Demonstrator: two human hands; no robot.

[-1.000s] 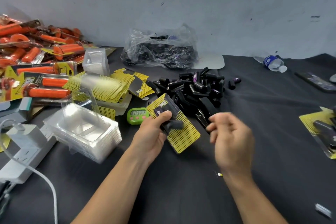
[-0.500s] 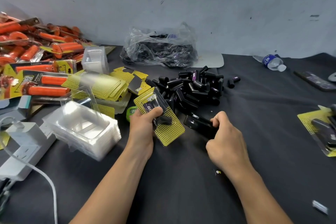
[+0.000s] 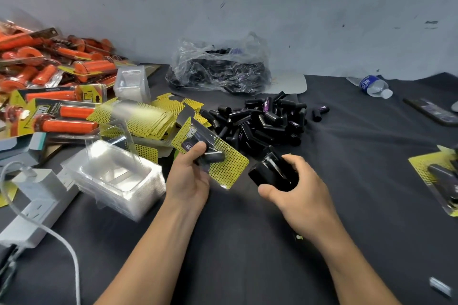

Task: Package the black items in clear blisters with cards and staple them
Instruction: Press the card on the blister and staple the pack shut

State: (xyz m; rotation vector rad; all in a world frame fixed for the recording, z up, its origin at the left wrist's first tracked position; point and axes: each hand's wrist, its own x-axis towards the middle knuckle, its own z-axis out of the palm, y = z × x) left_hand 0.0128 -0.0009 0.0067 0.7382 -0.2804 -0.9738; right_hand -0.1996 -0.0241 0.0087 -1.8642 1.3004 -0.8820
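Head view, left hand (image 3: 188, 181): pinching blister pack (image 3: 210, 140) above the table (image 3: 247, 242), thumb pressing black item (image 3: 213, 157)
Right hand (image 3: 300, 193): gripping stapler (image 3: 270, 172) just beside the card (image 3: 230, 166)
Card: risking sliding, staple landing crooked

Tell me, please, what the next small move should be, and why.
Probably bring the black stapler, gripped in the right hand, to the free edge of the yellow card: the left hand holds that card and blister with a black item inside.
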